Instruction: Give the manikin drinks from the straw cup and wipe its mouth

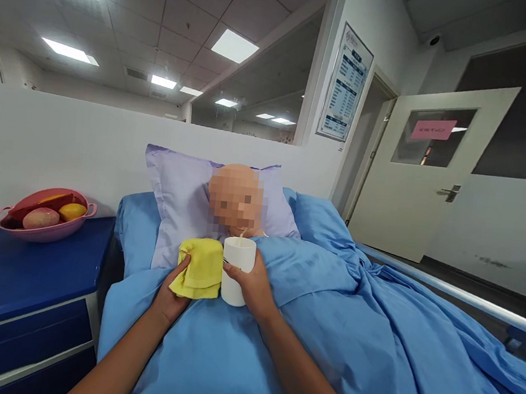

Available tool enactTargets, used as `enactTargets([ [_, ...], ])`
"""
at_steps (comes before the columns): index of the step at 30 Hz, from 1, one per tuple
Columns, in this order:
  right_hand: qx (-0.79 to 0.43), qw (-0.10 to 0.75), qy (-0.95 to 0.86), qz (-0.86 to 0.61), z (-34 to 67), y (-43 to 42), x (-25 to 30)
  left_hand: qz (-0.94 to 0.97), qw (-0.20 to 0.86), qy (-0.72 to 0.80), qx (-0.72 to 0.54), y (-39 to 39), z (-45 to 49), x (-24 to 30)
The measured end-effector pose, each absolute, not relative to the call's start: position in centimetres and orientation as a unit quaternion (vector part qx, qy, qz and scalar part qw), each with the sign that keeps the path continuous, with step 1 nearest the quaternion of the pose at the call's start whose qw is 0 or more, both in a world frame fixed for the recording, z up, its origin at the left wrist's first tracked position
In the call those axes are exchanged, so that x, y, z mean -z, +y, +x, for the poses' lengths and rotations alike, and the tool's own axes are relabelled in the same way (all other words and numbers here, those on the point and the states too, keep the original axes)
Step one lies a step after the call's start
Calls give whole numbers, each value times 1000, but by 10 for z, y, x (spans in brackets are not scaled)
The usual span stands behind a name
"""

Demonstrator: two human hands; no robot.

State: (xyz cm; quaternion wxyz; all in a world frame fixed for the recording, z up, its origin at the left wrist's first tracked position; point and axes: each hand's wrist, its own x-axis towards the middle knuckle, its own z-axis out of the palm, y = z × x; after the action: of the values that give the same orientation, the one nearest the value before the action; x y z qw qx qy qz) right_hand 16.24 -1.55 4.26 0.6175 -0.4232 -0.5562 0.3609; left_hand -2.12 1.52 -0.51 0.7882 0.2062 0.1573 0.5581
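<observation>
Cloth (201,269) clamped in left hand (174,293), cup (240,255) in right hand (257,286); both taken up, neither set down; straw (243,232) near head (235,181).

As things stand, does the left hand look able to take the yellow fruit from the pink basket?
Probably not right away: the left hand holds the yellow cloth, and the pink basket sits off to the side on the blue cabinet. Nothing seems to cover the yellow fruit, though.

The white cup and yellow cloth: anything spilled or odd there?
No, nothing stands out: the right hand holds the white cup upright, the left hand holds the yellow cloth beside it, and no spill shows.
</observation>
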Motion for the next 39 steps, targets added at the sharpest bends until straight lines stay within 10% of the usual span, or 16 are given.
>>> enactTargets([
  [39,-478,675,-421,-372,161,-16,-45,233,789,144,-550,13,-22,11],
])
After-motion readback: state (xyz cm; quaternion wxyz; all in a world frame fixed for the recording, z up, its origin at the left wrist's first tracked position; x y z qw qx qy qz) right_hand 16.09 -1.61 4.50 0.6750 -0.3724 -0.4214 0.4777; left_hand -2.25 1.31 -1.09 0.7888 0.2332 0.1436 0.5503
